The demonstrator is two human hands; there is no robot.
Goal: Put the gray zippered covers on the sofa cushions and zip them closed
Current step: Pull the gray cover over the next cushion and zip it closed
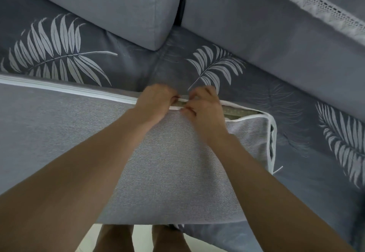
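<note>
Both hands at the far edge of the gray cover (177, 163), on the zip seam.
Arms stretched forward, converging mid-edge. Left hand (156, 103): knuckles up, fingers curled over the white-piped edge, gripping it. Right hand (205, 109): just beside it, fingertips pinching the same seam; can't make out the zipper pull. Right of the hands the zipper opening (239, 113) gapes as far as the corner. The stuffed cover lies flat on the leaf-print sofa seat (138, 70), in front of two gray back cushions (98, 5).
</note>
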